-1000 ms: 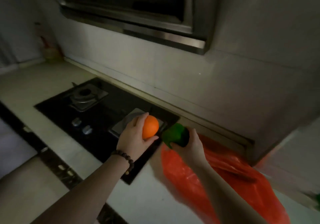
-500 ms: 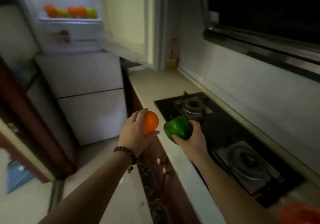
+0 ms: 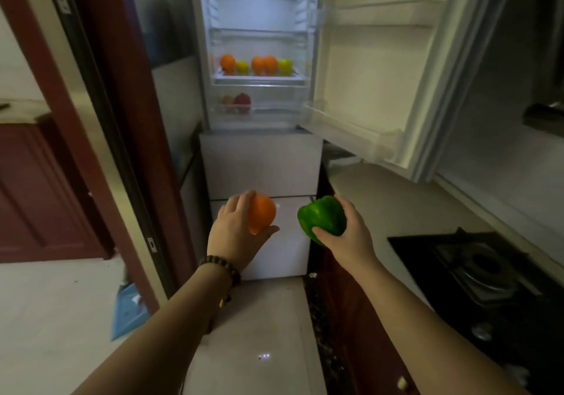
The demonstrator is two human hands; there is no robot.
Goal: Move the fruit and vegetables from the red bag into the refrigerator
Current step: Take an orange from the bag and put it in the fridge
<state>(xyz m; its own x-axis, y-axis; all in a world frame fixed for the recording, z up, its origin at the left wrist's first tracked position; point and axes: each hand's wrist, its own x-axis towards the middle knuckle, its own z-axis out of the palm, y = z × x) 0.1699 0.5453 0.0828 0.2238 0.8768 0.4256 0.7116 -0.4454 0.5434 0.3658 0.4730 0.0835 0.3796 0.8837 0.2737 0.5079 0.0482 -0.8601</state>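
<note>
Both hands were loaded: left hand [image 3: 236, 230] cupped an orange [image 3: 262, 213], fingers curled round it; right hand [image 3: 348, 233] gripped a green pepper [image 3: 322, 216] from below. One item per hand, prob. to halve trips. Fridge [image 3: 259, 162] stood at 12 o'clock, door [image 3: 381, 68] swung open to 1 o'clock, w/ fruit [image 3: 258, 64] already shelved. Red bag not in view.
</note>
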